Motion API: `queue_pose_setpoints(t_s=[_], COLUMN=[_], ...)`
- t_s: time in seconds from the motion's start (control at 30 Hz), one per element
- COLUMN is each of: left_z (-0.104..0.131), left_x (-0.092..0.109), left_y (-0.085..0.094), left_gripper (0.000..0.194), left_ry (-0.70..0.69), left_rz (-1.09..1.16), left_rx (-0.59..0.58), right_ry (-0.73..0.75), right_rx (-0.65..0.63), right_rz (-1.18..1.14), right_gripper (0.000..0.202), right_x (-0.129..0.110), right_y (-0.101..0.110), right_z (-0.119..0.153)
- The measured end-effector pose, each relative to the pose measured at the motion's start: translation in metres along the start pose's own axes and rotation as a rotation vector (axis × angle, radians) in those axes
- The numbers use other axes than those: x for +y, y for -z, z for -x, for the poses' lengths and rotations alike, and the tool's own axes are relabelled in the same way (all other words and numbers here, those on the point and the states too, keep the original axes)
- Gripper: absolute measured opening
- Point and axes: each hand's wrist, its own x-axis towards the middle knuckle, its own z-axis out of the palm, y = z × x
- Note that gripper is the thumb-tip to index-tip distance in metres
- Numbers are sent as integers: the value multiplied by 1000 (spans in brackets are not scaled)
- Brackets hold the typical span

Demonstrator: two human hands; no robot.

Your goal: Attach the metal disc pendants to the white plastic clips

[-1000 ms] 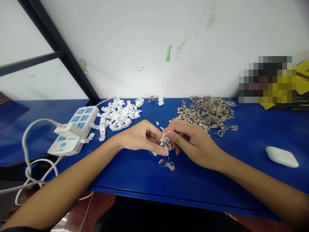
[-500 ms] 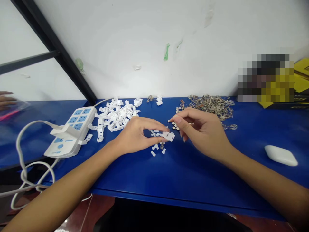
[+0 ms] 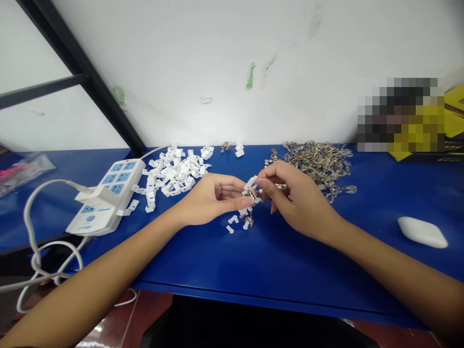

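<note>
My left hand (image 3: 203,199) is closed, thumb against fingers, on a small white plastic casing (image 3: 251,183). The casing is tilted, and a small metallic part with thin wire shows at it beside my thumb. My right hand (image 3: 299,198) is in a pinch at the casing's right edge, thumb and index finger touching or very near it; whatever lies between those fingertips is too small to make out. Below the hands, small white tabs (image 3: 234,219) lie scattered on the blue table (image 3: 217,266), a small wired part (image 3: 249,221) among them.
A heap of white plastic casings (image 3: 177,171) lies left of my hands, beside a white power strip (image 3: 108,193) with a looping cable. Behind my right hand is a tangled pile of wired parts (image 3: 319,159). A rounded white case (image 3: 422,232) rests at the right; a plastic bag (image 3: 31,174) lies far left.
My right hand has moved slightly left to the casing in my left hand. The casing has turned more upright, and a metallic part now shows at it. Another hand at the far left has gone from view.
</note>
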Motion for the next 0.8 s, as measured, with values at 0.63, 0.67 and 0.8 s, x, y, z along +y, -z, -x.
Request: queue_pose_setpoints(t_s=[0.63, 0.67, 0.8], left_z=[-2, -2, -2], left_x=[-5, -5, -3], left_y=[3, 3, 0], left_gripper=[34, 36, 37], left_ry=[144, 151, 163], left_rz=[226, 226, 240], left_rx=[-36, -41, -36], right_ry=[277, 273, 276], right_rx=[210, 205, 203], right_rz=[243, 241, 245], right_gripper=[6, 6, 6], right_x=[-8, -8, -8], right_y=[-11, -12, -14], right_z=[6, 6, 7])
